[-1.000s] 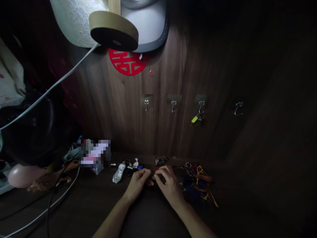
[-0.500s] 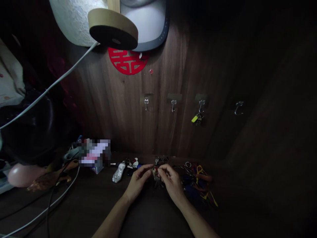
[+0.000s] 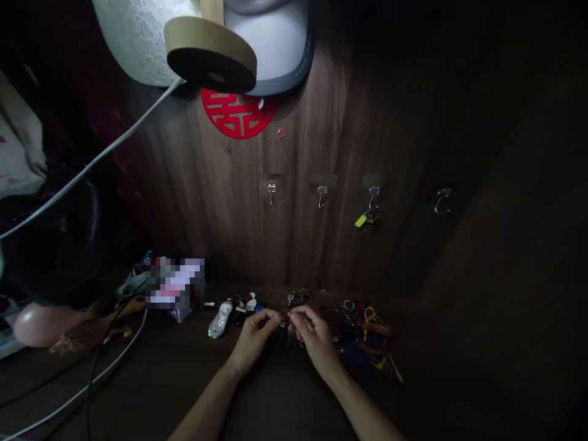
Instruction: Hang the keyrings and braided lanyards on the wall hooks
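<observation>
Over the dark wooden surface, my left hand (image 3: 256,334) and my right hand (image 3: 313,332) meet fingertip to fingertip. Both are closed in a pinch on a small bunch of keys (image 3: 291,338), which dangles between them. Its ring and the finer parts are too dim and small to make out. Left of my left hand lie a silver oval fob (image 3: 221,318) and a blue tag (image 3: 258,309). Beyond my fingers is a loose metal clasp and ring (image 3: 305,297). A tangle of cords and key rings (image 3: 370,327), with yellow, brown and blue parts, lies to the right.
Several metal hooks (image 3: 322,195) line the wooden back panel; keys with a yellow tag (image 3: 361,220) hang from one. Overhead juts a round lamp (image 3: 211,52) with a white cable (image 3: 98,156). A pixelated box (image 3: 177,288), a pink rounded object (image 3: 46,324) and cords lie left.
My left fingertips have closed in on the bunch of keys and come nearer to the right ones. My right hand has shifted slightly left.
</observation>
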`<state>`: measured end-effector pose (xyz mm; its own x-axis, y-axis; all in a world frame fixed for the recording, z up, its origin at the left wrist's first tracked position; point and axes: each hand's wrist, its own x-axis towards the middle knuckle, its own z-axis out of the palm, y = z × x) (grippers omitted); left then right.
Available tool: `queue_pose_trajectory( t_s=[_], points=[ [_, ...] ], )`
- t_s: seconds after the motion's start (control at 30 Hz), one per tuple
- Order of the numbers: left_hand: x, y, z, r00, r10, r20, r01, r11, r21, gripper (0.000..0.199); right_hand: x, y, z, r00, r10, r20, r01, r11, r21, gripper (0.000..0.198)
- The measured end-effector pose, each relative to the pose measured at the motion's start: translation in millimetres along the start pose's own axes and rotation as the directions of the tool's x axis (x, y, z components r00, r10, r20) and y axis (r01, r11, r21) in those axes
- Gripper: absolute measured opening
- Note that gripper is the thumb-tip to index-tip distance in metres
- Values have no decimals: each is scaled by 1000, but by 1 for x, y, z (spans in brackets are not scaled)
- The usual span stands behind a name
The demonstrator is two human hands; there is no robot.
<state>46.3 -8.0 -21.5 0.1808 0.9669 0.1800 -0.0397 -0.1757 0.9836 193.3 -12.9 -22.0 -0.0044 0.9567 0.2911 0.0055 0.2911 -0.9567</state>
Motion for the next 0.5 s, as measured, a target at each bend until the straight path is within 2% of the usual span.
queue_pose_trajectory(
  t_s=[0.27, 0.37, 0.5],
  points=[
    [-1, 1, 2, 998, -13, 60, 13, 1000, 1, 35, 0, 3, -2, 999, -37, -10, 37, 997, -66, 34],
    [-2, 2, 2, 995, -33, 92, 40, 996, -74, 33, -1, 3, -2, 1000, -7, 20, 8, 999, -40, 33],
    [-3, 2, 3, 981, -103, 166, 135, 972, -194, 30, 2, 2, -2, 1000, 22, 4, -22, 1000, 12, 33]
  ],
)
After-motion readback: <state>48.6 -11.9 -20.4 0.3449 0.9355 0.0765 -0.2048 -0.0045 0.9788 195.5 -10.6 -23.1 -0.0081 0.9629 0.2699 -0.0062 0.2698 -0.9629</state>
